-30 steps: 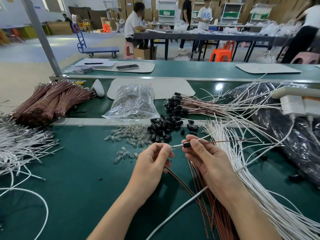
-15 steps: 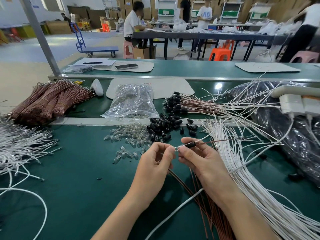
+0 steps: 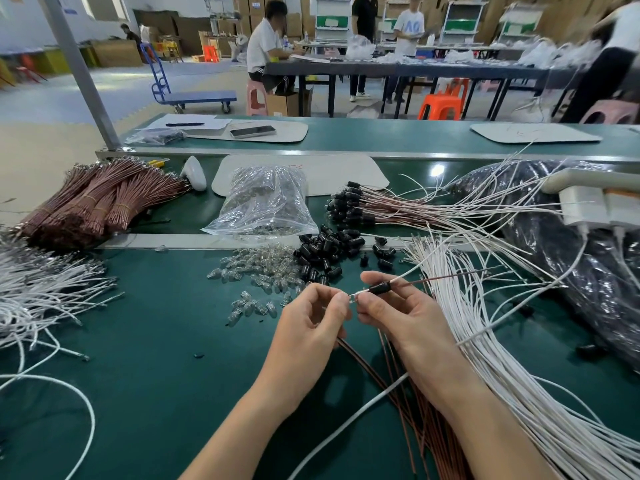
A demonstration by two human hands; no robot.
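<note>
Black holder (image 3: pixel 380 289) is held above the green bench (image 3: pixel 138 341), centre of view. One white and one brown lead leave it toward 2–3 o'clock.

Right hand (image 3: pixel 398 317) grasps the holder, thumb and forefinger curled round its body. Left hand (image 3: pixel 311 327) pinches the small glinting tip (image 3: pixel 354 297) at the holder's 9 o'clock end; bulb or terminal, cannot tell.

Judgement: seating step. Hold the holder steady and push straight along its axis with light pressure and no twist.

Loose bulbs (image 3: pixel 263 271) lie at 10 o'clock, spare black caps (image 3: pixel 325 251) at 11, white wire bundle (image 3: pixel 467 323) at 4.
</note>
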